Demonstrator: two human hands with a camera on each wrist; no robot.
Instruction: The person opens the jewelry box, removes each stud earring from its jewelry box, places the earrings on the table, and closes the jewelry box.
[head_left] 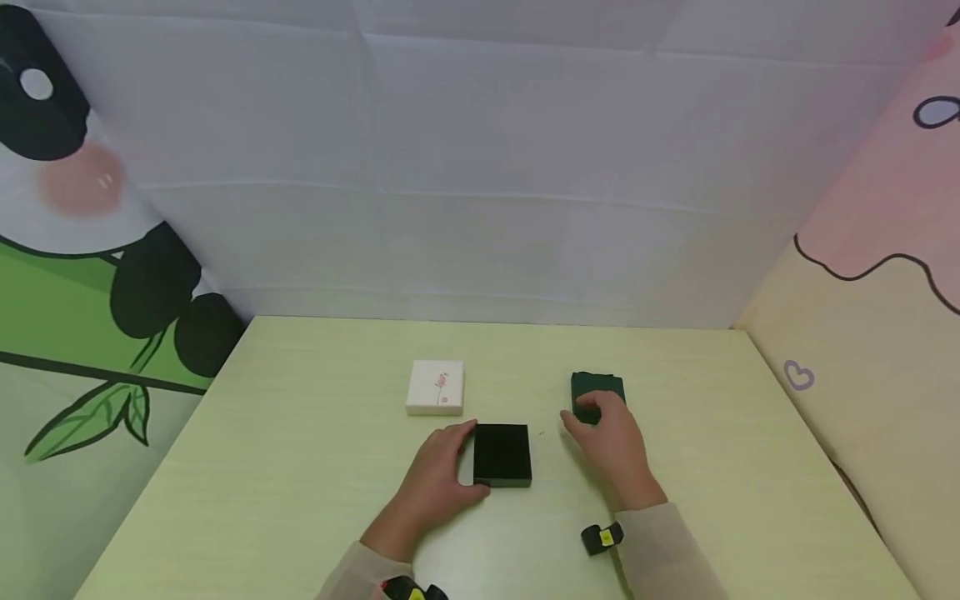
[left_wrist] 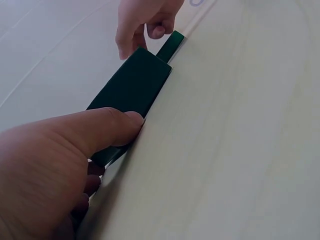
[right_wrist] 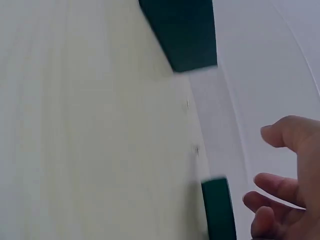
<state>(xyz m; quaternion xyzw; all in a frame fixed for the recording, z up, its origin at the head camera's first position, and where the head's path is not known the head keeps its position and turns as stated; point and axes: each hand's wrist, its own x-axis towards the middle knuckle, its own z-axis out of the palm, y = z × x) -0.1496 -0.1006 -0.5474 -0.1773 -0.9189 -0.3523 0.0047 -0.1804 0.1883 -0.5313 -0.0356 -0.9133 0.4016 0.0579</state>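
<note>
My left hand (head_left: pixel 431 483) holds a flat, square dark green box (head_left: pixel 502 455) on the table, its top looking black from above. The thumb presses the near side and the fingers lie at the far left corner; the left wrist view shows the thumb on the side face of this box (left_wrist: pixel 132 82). Farther right, my right hand (head_left: pixel 617 446) hovers at the near edge of a second dark green piece (head_left: pixel 597 384), partly covering it. Its fingers are loosely bent, with a gap between thumb and fingertips. The right wrist view puts that piece (right_wrist: pixel 219 207) just beside the fingers.
A white box (head_left: pixel 435 387) with a pink flower print sits behind the left hand. The pale yellow table (head_left: pixel 300 467) meets a white cloth backdrop (head_left: pixel 480 242) at the back and printed panels at both sides.
</note>
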